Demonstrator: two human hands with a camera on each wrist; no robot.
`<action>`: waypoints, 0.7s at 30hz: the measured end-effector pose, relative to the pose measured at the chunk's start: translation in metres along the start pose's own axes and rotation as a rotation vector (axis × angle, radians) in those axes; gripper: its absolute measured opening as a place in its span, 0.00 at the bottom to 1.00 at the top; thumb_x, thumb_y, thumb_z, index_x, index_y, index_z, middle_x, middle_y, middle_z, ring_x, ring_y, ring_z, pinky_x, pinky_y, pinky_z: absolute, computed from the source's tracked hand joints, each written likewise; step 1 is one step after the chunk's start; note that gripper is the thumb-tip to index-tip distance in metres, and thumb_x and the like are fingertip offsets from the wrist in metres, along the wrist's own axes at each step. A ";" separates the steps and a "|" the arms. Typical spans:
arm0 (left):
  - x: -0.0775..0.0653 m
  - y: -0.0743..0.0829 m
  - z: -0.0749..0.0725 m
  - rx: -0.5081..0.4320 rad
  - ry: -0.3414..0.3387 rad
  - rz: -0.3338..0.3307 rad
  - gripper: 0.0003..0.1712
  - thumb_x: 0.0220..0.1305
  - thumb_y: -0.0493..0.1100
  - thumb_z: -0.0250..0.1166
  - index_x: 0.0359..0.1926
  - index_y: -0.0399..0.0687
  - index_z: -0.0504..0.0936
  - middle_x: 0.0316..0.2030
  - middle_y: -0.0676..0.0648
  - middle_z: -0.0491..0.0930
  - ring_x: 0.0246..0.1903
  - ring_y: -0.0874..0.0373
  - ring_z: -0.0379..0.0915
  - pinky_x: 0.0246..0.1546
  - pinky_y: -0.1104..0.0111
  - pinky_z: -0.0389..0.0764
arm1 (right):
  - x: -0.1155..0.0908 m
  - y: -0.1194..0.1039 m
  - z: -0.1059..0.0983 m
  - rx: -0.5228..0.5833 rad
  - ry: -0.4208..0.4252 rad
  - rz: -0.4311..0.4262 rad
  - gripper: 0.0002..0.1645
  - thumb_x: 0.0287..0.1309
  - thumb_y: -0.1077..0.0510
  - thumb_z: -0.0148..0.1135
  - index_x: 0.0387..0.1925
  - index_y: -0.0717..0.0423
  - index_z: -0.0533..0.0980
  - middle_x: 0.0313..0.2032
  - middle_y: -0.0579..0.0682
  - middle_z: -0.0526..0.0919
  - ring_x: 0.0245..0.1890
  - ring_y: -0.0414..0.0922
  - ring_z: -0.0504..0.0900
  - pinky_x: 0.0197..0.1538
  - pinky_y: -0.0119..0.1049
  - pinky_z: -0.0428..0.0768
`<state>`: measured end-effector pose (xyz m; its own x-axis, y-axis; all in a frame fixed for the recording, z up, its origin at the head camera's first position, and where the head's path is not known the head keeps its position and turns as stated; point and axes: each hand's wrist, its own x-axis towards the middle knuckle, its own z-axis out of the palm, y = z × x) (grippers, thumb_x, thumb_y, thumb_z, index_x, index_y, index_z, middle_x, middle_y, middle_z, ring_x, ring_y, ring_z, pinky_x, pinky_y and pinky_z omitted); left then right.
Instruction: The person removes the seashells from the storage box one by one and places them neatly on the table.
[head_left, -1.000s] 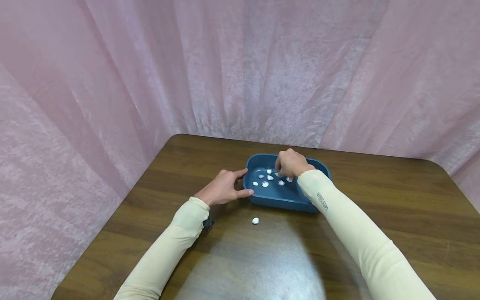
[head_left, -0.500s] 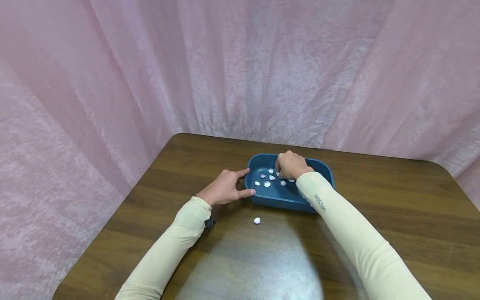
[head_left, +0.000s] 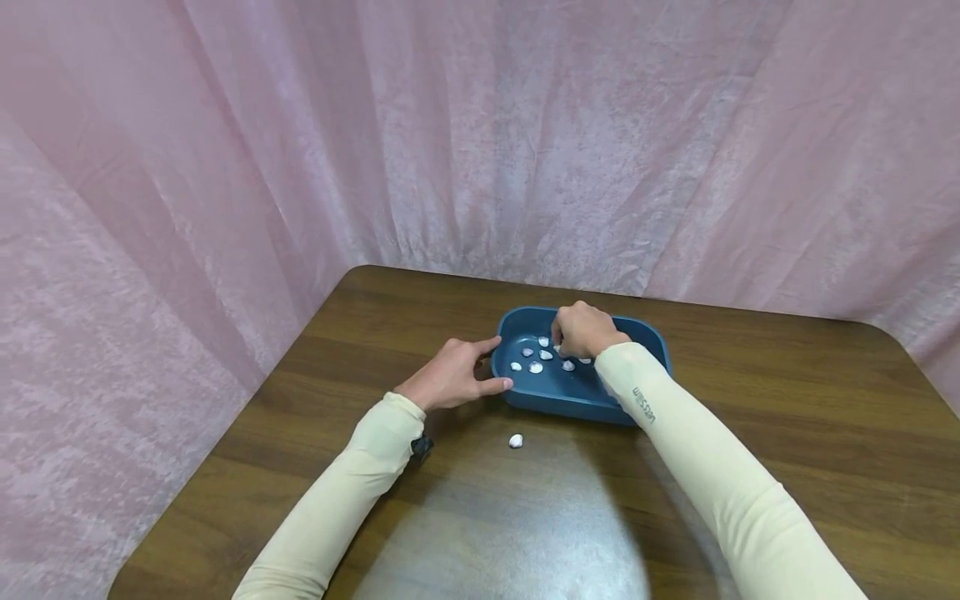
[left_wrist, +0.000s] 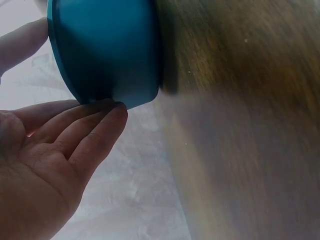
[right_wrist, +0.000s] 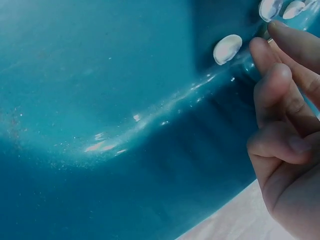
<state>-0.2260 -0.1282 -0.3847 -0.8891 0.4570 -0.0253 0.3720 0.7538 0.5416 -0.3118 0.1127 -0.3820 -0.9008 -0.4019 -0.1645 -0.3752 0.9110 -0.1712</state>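
A blue rectangular tray stands on the table with several small white seashells spread over its floor. My left hand is at the tray's left end, thumb and fingers spread along the rim; in the left wrist view the straight fingers touch the end wall. Inside the tray, my right hand has curled fingers and its fingertips are down at a seashell, which they appear to pinch by its edge. Part of that grip is hidden behind the thumb. Another seashell lies beside the fingers.
One seashell lies on the brown wooden table, in front of the tray. A pink curtain hangs behind the table's far edge and at the left. A dark strapped device is at the left wrist.
Both hands keep almost the same places at the tray, the right fingertips staying at the same seashell. The whole head view has shifted slightly, so things appear a little further right.
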 end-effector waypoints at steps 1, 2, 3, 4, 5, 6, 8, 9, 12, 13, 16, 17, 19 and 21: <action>0.000 0.000 0.000 0.002 0.001 0.001 0.48 0.63 0.61 0.69 0.75 0.41 0.64 0.69 0.39 0.72 0.66 0.49 0.74 0.65 0.56 0.78 | 0.000 0.000 -0.001 0.000 -0.003 -0.002 0.04 0.55 0.60 0.72 0.34 0.51 0.87 0.36 0.50 0.86 0.35 0.45 0.81 0.39 0.40 0.83; 0.000 0.000 0.000 0.003 0.002 0.000 0.48 0.63 0.61 0.69 0.75 0.41 0.64 0.68 0.39 0.72 0.66 0.49 0.74 0.65 0.56 0.78 | -0.001 0.000 -0.001 0.003 -0.009 -0.004 0.04 0.55 0.60 0.72 0.34 0.51 0.87 0.35 0.50 0.86 0.34 0.45 0.81 0.38 0.39 0.82; 0.000 0.000 0.000 0.004 0.003 0.000 0.48 0.63 0.60 0.69 0.75 0.41 0.64 0.68 0.39 0.72 0.66 0.50 0.74 0.65 0.56 0.78 | -0.001 -0.001 -0.002 0.006 -0.015 -0.004 0.03 0.55 0.60 0.72 0.34 0.51 0.86 0.35 0.50 0.86 0.34 0.45 0.81 0.37 0.39 0.82; 0.000 0.001 0.000 0.006 0.004 0.000 0.48 0.63 0.60 0.69 0.75 0.41 0.64 0.68 0.39 0.73 0.66 0.50 0.74 0.65 0.57 0.78 | -0.002 -0.001 -0.003 0.010 -0.021 -0.003 0.03 0.56 0.60 0.72 0.34 0.51 0.86 0.35 0.50 0.86 0.34 0.45 0.81 0.36 0.38 0.82; 0.000 0.001 0.000 0.008 0.004 0.001 0.48 0.63 0.60 0.69 0.74 0.41 0.64 0.68 0.39 0.73 0.65 0.50 0.75 0.64 0.57 0.79 | -0.004 -0.001 -0.004 0.012 -0.028 0.000 0.03 0.56 0.60 0.72 0.33 0.51 0.86 0.35 0.50 0.86 0.33 0.45 0.81 0.36 0.38 0.81; 0.000 0.001 0.000 0.009 0.004 0.001 0.48 0.63 0.60 0.69 0.74 0.41 0.64 0.68 0.38 0.73 0.65 0.50 0.75 0.64 0.57 0.79 | -0.005 -0.001 -0.005 0.014 -0.036 0.002 0.02 0.56 0.60 0.72 0.33 0.51 0.86 0.35 0.50 0.85 0.33 0.45 0.81 0.35 0.37 0.81; 0.000 0.002 0.000 0.010 0.002 -0.001 0.48 0.62 0.61 0.69 0.75 0.42 0.64 0.68 0.39 0.73 0.66 0.50 0.74 0.64 0.57 0.79 | -0.008 -0.001 -0.008 0.019 -0.047 0.005 0.02 0.56 0.60 0.72 0.32 0.52 0.85 0.35 0.50 0.85 0.32 0.45 0.80 0.33 0.36 0.80; 0.000 0.003 0.000 0.011 0.000 -0.002 0.48 0.62 0.61 0.69 0.75 0.42 0.64 0.68 0.39 0.73 0.66 0.50 0.74 0.64 0.57 0.78 | -0.010 -0.002 -0.009 0.021 -0.050 0.005 0.02 0.56 0.60 0.72 0.32 0.52 0.85 0.34 0.50 0.85 0.32 0.45 0.80 0.33 0.36 0.79; 0.000 0.004 0.000 0.009 -0.001 -0.004 0.48 0.63 0.60 0.69 0.75 0.42 0.64 0.68 0.38 0.73 0.66 0.50 0.74 0.65 0.57 0.78 | -0.016 -0.003 -0.014 0.020 -0.061 -0.009 0.02 0.56 0.60 0.72 0.30 0.52 0.84 0.34 0.50 0.85 0.30 0.44 0.80 0.32 0.35 0.78; -0.001 0.004 0.000 0.008 0.000 -0.005 0.48 0.62 0.60 0.69 0.75 0.42 0.64 0.68 0.38 0.73 0.66 0.50 0.74 0.65 0.57 0.78 | -0.018 -0.004 -0.017 0.021 -0.061 -0.015 0.02 0.56 0.61 0.71 0.30 0.52 0.84 0.33 0.50 0.85 0.30 0.44 0.80 0.31 0.35 0.78; -0.001 0.003 0.000 0.012 0.007 0.000 0.47 0.63 0.60 0.69 0.74 0.41 0.64 0.68 0.38 0.73 0.66 0.50 0.74 0.65 0.57 0.78 | -0.023 -0.005 -0.023 0.020 -0.051 -0.034 0.02 0.55 0.62 0.70 0.30 0.52 0.84 0.34 0.50 0.85 0.29 0.44 0.80 0.31 0.35 0.78; -0.001 0.003 0.000 0.014 0.010 0.002 0.47 0.63 0.60 0.69 0.74 0.41 0.64 0.68 0.38 0.73 0.66 0.50 0.74 0.65 0.57 0.78 | -0.025 -0.006 -0.024 0.021 -0.045 -0.036 0.02 0.55 0.62 0.70 0.30 0.51 0.85 0.34 0.51 0.85 0.29 0.44 0.80 0.31 0.35 0.78; -0.001 0.002 0.000 0.018 0.014 0.007 0.47 0.63 0.60 0.69 0.74 0.41 0.64 0.68 0.38 0.73 0.66 0.50 0.74 0.65 0.57 0.78 | -0.029 -0.006 -0.028 0.022 -0.033 -0.046 0.03 0.55 0.62 0.70 0.31 0.51 0.85 0.35 0.51 0.85 0.30 0.45 0.80 0.32 0.36 0.79; -0.001 0.002 0.000 0.018 0.015 0.011 0.47 0.63 0.59 0.69 0.74 0.41 0.65 0.68 0.38 0.73 0.66 0.49 0.75 0.65 0.57 0.78 | -0.033 -0.007 -0.030 0.023 -0.023 -0.050 0.04 0.54 0.61 0.71 0.33 0.51 0.86 0.36 0.51 0.86 0.32 0.45 0.81 0.34 0.38 0.80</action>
<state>-0.2242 -0.1268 -0.3834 -0.8886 0.4587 -0.0068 0.3867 0.7569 0.5268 -0.2860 0.1227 -0.3459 -0.8758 -0.4489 -0.1772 -0.4139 0.8875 -0.2024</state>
